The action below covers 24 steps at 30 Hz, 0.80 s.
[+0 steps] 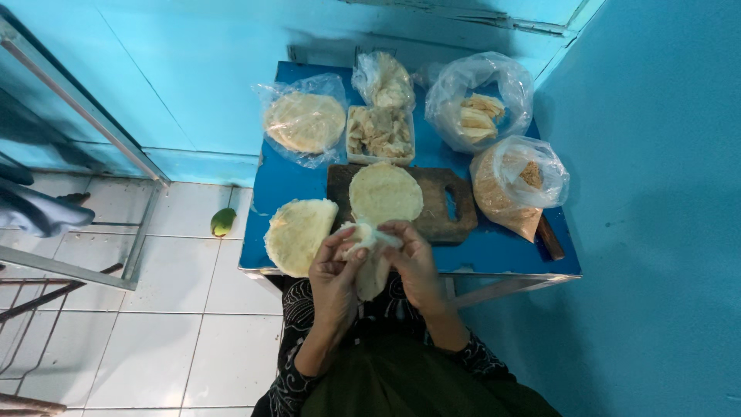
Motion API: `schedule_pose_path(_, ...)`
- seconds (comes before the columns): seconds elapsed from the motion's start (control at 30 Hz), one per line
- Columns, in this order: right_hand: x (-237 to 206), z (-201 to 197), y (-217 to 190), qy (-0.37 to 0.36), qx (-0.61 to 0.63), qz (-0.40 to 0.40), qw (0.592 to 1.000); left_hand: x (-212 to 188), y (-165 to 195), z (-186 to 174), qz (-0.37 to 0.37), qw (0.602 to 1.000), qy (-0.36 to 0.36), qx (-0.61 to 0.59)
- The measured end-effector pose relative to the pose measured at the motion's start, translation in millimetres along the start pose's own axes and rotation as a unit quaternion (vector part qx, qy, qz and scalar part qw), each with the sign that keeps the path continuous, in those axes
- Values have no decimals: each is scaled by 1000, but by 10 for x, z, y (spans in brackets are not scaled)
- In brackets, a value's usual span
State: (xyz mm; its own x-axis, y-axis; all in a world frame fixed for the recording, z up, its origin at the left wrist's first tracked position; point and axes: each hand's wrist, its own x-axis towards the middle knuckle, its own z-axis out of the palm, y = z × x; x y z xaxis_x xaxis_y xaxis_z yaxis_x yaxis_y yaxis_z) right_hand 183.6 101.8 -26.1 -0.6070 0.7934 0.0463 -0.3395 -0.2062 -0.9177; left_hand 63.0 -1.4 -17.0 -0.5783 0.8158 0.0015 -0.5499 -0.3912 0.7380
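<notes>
Both hands are up in front of the body, working one pale floppy dough wrapper between them, right at the near edge of the small blue table. The left hand has its fingers curled in, pinching the wrapper's left side, and the right hand pinches it from the other side with fingertips pressed onto the top fold. The lower part of the wrapper hangs down between the palms.

Just past the hands, at about 12 o'clock, a round flat dough sheet lies on a dark wooden cutting board. At roughly 10 o'clock from the hands there's a stack of round wrappers hanging a bit over the table's edge.

Further back on the table: a clear bag of flat rounds at 11 o'clock, a tray of shredded pale filling at 12, a knotted bag behind it, an open bag with folded pieces at 1 o'clock, and a bag of brownish crumbs at 2 o'clock.

Off the table at 9 o'clock, a green mango sits on the white floor tiles.
</notes>
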Motion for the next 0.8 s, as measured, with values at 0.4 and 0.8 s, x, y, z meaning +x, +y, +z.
schedule_pose_path(0.4,4,-347,-38,83,240,22,967,107,109,-251,16,989,59,-133)
schedule_pose_path(0.8,-133,-277,-185,20,71,-161,984,173,59,-165,-42,979,-142,137)
